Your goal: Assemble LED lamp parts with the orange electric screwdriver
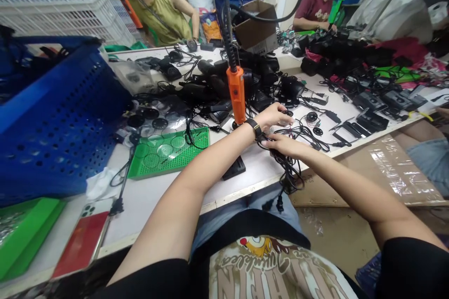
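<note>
My left hand [273,117], with a dark strap watch [253,127] at its wrist, is curled with its fingertips at a small round black part [288,113]. Just below it, my right hand [283,145] is closed on a bundle of black power cords [288,168]. The bundle hangs over the table's front edge, with plugs [279,203] dangling above my lap. More black cord lies on the table right of my hands, near two other round black parts [311,117]. An orange electric screwdriver [236,96] hangs upright just behind my left wrist.
A green tray [168,152] with clear discs lies to the left, beside a blue crate [52,126]. A red-backed phone [84,238] rests near the front edge. Black housings and cords [217,79] pile up behind. Two people [164,9] sit across the table; another person's knee [428,154] is at right.
</note>
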### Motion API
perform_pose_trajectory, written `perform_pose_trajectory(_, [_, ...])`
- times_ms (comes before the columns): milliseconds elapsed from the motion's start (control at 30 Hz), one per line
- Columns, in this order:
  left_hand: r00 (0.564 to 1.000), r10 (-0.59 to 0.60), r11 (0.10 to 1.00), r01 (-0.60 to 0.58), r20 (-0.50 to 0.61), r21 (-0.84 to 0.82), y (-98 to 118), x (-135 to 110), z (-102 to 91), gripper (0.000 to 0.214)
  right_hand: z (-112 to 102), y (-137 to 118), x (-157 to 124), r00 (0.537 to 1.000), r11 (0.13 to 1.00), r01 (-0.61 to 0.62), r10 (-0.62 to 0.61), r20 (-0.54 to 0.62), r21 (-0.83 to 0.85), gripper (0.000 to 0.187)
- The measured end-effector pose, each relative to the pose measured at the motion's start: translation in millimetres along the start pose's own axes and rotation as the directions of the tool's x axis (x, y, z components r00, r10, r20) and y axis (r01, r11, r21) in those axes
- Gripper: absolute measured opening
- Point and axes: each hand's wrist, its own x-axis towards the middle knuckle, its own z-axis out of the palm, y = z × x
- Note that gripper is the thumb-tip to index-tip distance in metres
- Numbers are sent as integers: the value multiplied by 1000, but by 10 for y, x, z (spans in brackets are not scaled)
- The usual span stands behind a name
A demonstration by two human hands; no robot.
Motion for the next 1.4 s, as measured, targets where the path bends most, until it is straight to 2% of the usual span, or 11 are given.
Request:
perform_pose_trajectory(200, [963,261,964,-264,63,41,85,-60,98,56,236,212,294,950,999,-34,33,-310,1,42])
perform_pose_trajectory(400, [793,590,765,-610,153,207,-39,-357,58,44,370,318,-353,855,993,58,-101,-508,-100,57])
perform_pose_trajectory(533, [725,649,665,-688,230,290,-184,-569,89,43,549,555,-793,716,938,198,-337,-611,-286,48])
perform_pose_trajectory(667, [722,656,663,-690,217,290,-317,-626,106,43,751,791,-1016,518,811,350,-584,-625,-468,47])
perform_pose_trajectory(833, [802,589,774,-596,103,212,-377,-614,-8,45,911,900,-1204,488,789,378,-614,-620,-484,61])
perform_pose_trajectory(967, [845,525,839,-534,99,108,-299,-767,-46,49,898,909,-1269,374,849,299,-525,-764,-436,67])
perform_pose_trajectory(1033, [862,488,867,-497,135,42,-254,-873,2,51,829,915,-1256,408,918,239,-390,-826,-315,60])
perform_pose_trajectory(1100, [882,437,898,-439,177,-31,-229,-964,87,53,740,931,-1238,520,971,183,-228,-823,-153,39])
perform_pose_trajectory(1167, [899,381,925,-370,216,-90,-228,-1026,187,54,661,968,-1245,587,989,144,-111,-802,-31,21])
perform_pose_trajectory(1300, [911,322,947,-309,256,-90,-282,-1073,342,52,605,1118,-1369,567,993,79,27,-823,87,30])
perform_pose_trajectory(1400, [923,283,959,-276,261,-65,-368,-1070,388,51,617,1286,-1506,515,989,1,128,-847,149,37])
